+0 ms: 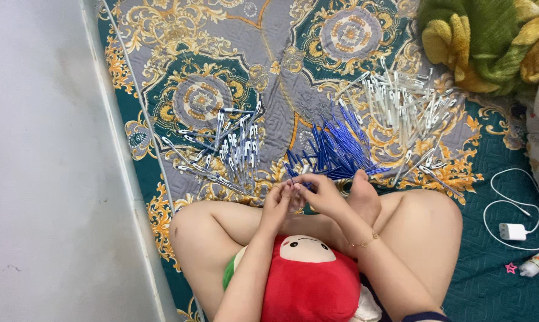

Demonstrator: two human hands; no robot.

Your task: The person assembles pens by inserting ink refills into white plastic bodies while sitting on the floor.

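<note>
The person sits cross-legged on a quilted bedspread [269, 53] patterned in teal, grey and gold, with both hands brought together just above the crossed legs. The left hand [277, 204] is curled, its fingertips pinched on a thin pen part [298, 186] held between the two hands. The right hand [323, 194] is closed on the same small piece from the 3 o'clock side; the fingers hide most of it, so its exact shape cannot be told.

Taking the hands as the clock's centre, a heap of blue refills [335, 149] lies at 1 o'clock, just beyond the fingertips. At 10 o'clock sits a pile of assembled pens [233, 149], white with blue ends. Farther out at 2 o'clock a wider scatter of white pen barrels [400, 107] spreads over the bedspread, well apart from the hands.

A red plush toy [308, 274] with a pale face rests in the lap at 6 o'clock. A white charger with cable [512, 231] lies at 3 o'clock, a small bottle [535, 263] near it. A green and yellow blanket [490, 42] is bunched at the far 2 o'clock corner, and a pale wall [43, 161] runs along 9 o'clock.
</note>
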